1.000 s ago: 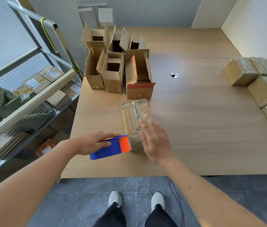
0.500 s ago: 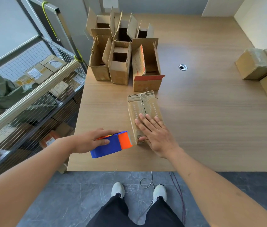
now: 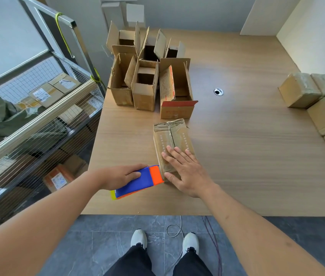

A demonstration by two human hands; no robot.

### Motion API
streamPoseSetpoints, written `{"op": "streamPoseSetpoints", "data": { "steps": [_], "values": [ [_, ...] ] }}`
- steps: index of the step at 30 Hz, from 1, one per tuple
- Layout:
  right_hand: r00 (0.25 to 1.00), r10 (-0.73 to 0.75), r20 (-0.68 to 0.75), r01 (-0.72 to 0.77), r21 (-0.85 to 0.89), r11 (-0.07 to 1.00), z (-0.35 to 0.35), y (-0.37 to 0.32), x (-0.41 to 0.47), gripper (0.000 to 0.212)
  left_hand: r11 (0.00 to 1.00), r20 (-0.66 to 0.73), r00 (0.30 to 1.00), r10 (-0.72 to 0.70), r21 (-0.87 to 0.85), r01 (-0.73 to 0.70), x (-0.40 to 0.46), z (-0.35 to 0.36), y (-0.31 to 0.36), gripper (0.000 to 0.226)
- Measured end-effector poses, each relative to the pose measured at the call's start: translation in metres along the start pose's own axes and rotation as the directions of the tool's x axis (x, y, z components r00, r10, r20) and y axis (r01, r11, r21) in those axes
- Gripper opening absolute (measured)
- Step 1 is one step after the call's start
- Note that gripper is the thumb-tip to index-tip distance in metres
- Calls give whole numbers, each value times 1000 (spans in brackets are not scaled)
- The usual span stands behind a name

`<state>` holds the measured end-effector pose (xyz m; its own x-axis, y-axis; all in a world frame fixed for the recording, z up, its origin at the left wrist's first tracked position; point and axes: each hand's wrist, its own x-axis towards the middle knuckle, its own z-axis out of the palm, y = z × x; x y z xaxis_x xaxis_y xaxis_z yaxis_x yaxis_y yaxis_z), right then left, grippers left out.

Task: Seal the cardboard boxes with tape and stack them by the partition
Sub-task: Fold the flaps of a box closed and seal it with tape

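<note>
Box (image 3: 172, 140), faint unreadable print

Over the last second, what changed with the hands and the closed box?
The right hand came down from a blurred hover and now rests flat, fingers straight, on the near end of the closed cardboard box. The left hand still grips the blue and orange tape dispenser against the box's near end. The open boxes and the taped boxes stayed put.

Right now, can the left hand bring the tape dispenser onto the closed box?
Probably yes: the left hand holds the tape dispenser at the closed box's near end; the right hand covers only that end.
</note>
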<state>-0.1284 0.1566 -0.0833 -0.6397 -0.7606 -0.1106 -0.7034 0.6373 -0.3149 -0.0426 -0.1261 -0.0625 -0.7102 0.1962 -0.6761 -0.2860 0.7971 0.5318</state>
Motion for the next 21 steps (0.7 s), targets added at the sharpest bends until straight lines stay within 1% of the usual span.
{"op": "streamPoseSetpoints", "data": {
  "steps": [4,8,10,13,16,18,21],
  "values": [
    [1000,23,7,-23,42,999,-2,-3,1,69,1000,12,1000,-6,-6,6,5,-10,9,43],
    [998,57,21,-58,51,997,-2,-7,3,69,998,22,999,-39,50,38,2,-13,0,42],
    [995,101,-2,-101,51,994,-1,-13,5,69,999,5,999,-51,14,51,-2,-12,-9,40],
    [983,166,-80,-164,27,986,5,-29,10,65,995,-43,998,-55,-86,51,-9,-16,-20,38],
    [974,199,-110,-198,21,980,8,-42,16,66,985,-107,994,-21,-174,3,-16,-27,-24,38],
    [969,214,-121,-211,37,977,8,-45,20,67,977,-152,988,6,-209,-38,-22,-34,-25,43],
    [978,192,-82,-187,56,981,5,-43,21,72,970,-217,975,51,-223,-101,-30,-43,-20,53]
  ]
}}
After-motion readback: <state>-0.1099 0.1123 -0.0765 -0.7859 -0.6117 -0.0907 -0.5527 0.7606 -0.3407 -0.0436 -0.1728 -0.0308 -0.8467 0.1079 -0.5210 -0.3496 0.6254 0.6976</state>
